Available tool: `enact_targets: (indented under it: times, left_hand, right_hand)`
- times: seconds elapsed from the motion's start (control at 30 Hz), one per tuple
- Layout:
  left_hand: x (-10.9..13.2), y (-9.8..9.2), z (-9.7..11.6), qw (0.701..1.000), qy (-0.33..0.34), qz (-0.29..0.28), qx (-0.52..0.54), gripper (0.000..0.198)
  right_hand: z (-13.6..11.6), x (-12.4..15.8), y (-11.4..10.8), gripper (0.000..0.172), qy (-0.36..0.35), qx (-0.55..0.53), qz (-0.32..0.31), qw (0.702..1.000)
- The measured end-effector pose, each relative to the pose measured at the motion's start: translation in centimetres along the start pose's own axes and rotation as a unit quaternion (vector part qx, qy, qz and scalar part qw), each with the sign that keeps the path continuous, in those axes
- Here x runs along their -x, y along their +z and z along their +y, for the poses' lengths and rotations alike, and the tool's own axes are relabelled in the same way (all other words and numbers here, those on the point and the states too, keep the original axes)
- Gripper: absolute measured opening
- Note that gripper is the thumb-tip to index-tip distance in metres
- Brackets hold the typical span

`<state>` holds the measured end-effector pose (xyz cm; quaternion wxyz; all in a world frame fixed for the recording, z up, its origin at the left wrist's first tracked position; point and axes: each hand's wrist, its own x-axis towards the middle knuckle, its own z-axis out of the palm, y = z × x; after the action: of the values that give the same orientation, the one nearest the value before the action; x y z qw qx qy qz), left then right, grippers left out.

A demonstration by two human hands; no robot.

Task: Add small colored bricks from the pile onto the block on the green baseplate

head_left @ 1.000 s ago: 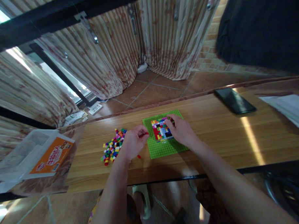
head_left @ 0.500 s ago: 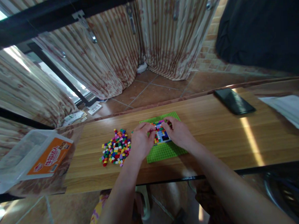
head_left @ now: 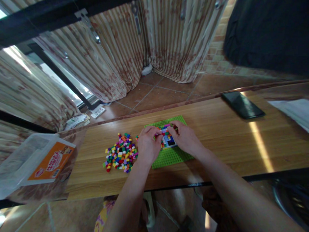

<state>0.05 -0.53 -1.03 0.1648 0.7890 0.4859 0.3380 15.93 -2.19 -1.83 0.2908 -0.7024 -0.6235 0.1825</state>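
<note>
A green baseplate lies on the wooden table, with a patch of small coloured bricks built on its far half. My left hand rests on the patch's left side, fingers curled down onto the bricks. My right hand presses on the patch's right and far edge, fingers bent. What either hand pinches is too small to name. A loose pile of several coloured bricks lies just left of my left hand.
A black phone lies at the table's far right, with white paper beyond it. A clear plastic box with an orange label sits off the table's left end. Curtains hang behind.
My left hand moved right from beside the pile onto the built patch, carrying a small red piece. The right hand stayed on the patch. The view shifted slightly.
</note>
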Motion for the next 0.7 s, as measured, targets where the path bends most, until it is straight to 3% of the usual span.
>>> enact_targets:
  times: [0.3, 0.7]
  left_hand:
    - [0.10, 0.43, -0.09, 0.999, 0.028, 0.014, 0.009, 0.018]
    - [0.34, -0.06, -0.43, 0.999, 0.005, 0.004, 0.044, 0.011]
  right_hand:
    - [-0.30, 0.09, 0.03, 0.035, 0.014, 0.010, -0.004, 1.000]
    - [-0.20, 0.17, -0.11, 0.037, 0.011, 0.001, -0.011, 1.000]
